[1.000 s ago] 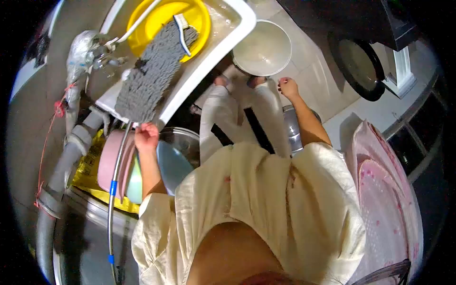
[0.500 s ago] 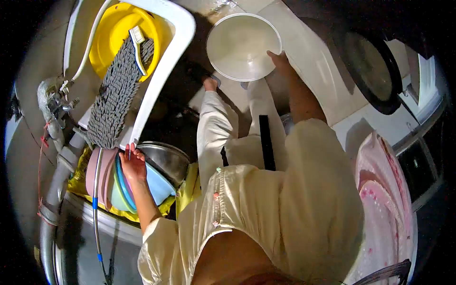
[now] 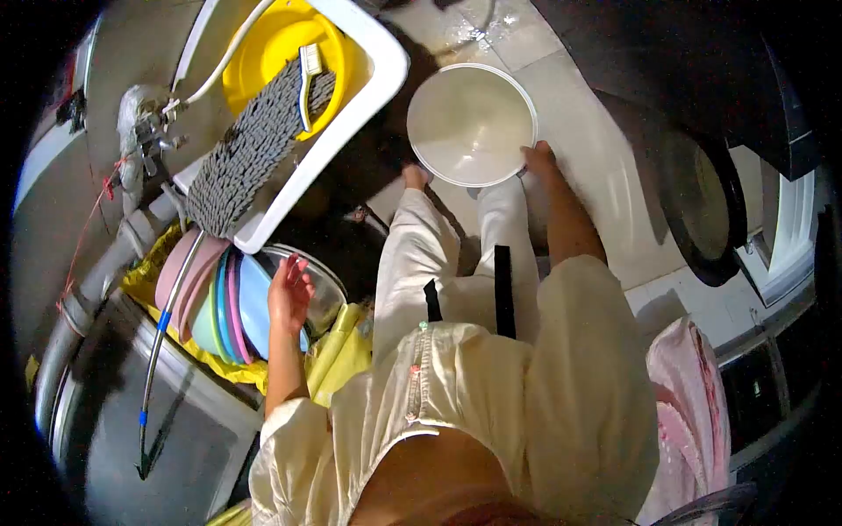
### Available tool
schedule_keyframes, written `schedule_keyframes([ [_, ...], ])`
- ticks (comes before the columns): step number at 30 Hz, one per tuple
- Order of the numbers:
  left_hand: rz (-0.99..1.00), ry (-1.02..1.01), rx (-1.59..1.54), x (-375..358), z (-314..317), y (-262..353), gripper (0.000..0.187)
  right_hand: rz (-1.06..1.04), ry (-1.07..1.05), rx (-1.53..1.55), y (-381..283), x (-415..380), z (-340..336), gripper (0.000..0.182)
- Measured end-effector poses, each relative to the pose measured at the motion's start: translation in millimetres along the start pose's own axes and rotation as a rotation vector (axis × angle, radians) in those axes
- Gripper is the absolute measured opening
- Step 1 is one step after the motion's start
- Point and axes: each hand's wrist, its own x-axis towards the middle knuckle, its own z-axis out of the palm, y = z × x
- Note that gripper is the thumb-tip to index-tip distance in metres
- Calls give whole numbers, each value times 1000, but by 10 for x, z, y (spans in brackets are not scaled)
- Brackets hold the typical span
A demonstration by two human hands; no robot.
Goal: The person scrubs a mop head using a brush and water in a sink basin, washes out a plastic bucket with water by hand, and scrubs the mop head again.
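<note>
My right hand [image 3: 540, 159] grips the right rim of a large round white bucket [image 3: 472, 127], which holds cloudy liquid and stands beyond my feet. My left hand [image 3: 291, 291] is raised in front of several nested colored basins [image 3: 210, 307] and a metal bowl [image 3: 329, 285], its fingers apart and nothing in it. To the upper left, a grey mop head [image 3: 250, 153] leans over the white sink edge into a yellow basin [image 3: 254, 53]. A white and blue brush [image 3: 307, 83] lies on the mop head.
A wrapped tap [image 3: 140, 131] and pipes run along the left wall. The mop's metal handle [image 3: 158, 346] slants down past the basins. A round black-rimmed object [image 3: 706, 206] is at the right, with pink cloth [image 3: 688, 412] below it. Wet floor [image 3: 482, 31] shows beyond the bucket.
The view has swung, so the sink and mop appear further right. My left hand has moved right, away from the mop handle. My right hand still holds the bucket rim.
</note>
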Motion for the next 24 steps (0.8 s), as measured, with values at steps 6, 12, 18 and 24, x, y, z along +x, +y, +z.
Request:
schedule_keyframes([
  [6, -27, -80, 73, -174, 320, 47, 30, 25, 74, 62, 16, -116, 423, 27],
  [12, 4, -162, 46, -242, 267, 67, 33, 225, 100, 233, -254, -799, 184, 26],
  [18, -40, -235, 39, -85, 365, 274, 27, 436, 239, 214, -677, -1723, -560, 35],
  [24, -50, -420, 167, 302, 1004, 477, 27, 512, 351, 272, -1489, -3135, -1390, 34],
])
